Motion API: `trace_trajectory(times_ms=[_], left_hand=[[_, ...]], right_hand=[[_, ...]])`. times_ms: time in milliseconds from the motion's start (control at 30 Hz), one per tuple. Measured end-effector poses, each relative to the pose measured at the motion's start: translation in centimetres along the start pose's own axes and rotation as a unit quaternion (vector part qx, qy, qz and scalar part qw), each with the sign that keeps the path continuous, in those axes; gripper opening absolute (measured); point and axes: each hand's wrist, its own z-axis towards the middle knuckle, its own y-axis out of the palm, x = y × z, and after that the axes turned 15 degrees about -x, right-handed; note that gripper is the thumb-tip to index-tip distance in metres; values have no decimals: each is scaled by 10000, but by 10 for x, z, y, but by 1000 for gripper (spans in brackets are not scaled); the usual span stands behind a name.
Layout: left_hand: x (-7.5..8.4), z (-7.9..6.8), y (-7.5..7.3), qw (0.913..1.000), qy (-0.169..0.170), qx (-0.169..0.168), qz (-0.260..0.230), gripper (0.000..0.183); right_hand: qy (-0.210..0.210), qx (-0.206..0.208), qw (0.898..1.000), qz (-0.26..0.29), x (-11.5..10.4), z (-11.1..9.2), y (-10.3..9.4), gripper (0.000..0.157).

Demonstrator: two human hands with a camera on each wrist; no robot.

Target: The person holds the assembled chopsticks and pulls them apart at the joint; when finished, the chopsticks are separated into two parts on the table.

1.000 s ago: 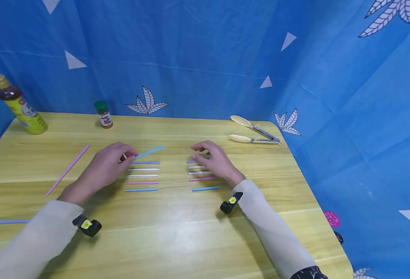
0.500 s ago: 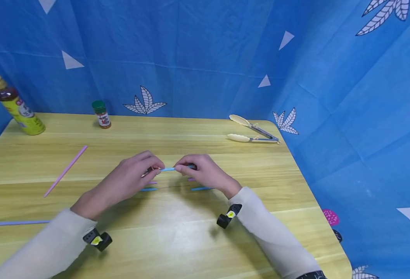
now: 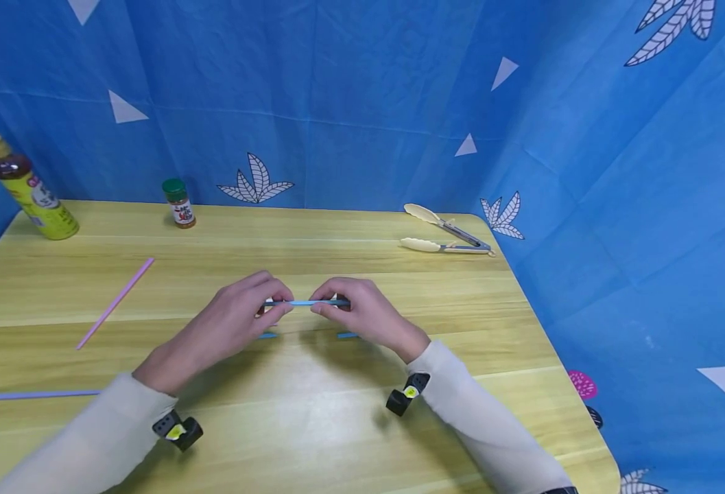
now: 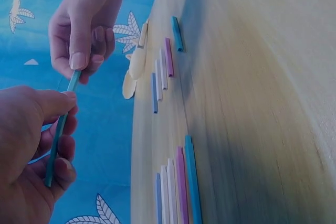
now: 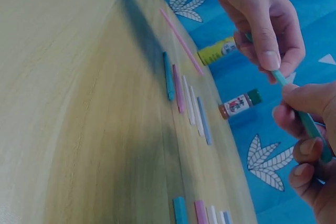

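A thin light-blue, straw-like stick (image 3: 301, 302) is held level above the table, a short stretch of it bare between two pinches. My left hand (image 3: 239, 309) grips one part with thumb and fingers, and my right hand (image 3: 365, 309) pinches the other part close by. Both ends run back into the curled fingers. Below in the left wrist view lie two rows of shorter sticks: a near row with a blue stick (image 4: 193, 187) and a pink stick (image 4: 182, 187), and a far row with a purple-pink stick (image 4: 169, 59). In the head view my hands hide most of these.
A long pink stick (image 3: 115, 303) and a long lavender stick (image 3: 29, 396) lie at the left of the wooden table (image 3: 313, 425). A yellow-labelled bottle (image 3: 41, 202) and a green-capped spice jar (image 3: 180, 204) stand at the back. Open tongs (image 3: 448, 232) lie back right. A blue curtain (image 3: 350, 103) hangs behind.
My left hand has brought the blue stick rightward and nearer from the back of the left row. My right hand has shifted left and now pinches it too; the stick has come level.
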Motion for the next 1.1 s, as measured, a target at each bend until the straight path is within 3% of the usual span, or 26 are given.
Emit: trace_trajectory(times_ms=[167,267,400,500,833,1100], left_hand=[[2,-3,0,9999,99,76,-1,5],[-1,-8,-2,9999,59,153,2,4],[-12,-19,-9,9991,-207,350,-125,5],[-20,-29,-13,9984,-396,263,-291,7],[-33,-47,-2,9991,-334,-263,-89,15],[-33,-51,10,9960,-460,-732,222,10]], right_hand=[[-129,212,9993,-279,0,-2,2,10],[-182,255,9995,67,5,-7,0,12],[65,628,9979,157,19,-26,-10,8],[306,802,9960,-246,28,-42,-16,7],[442,266,9973,-515,46,-73,1,9],[355,-219,9970,-653,49,-78,24,10]])
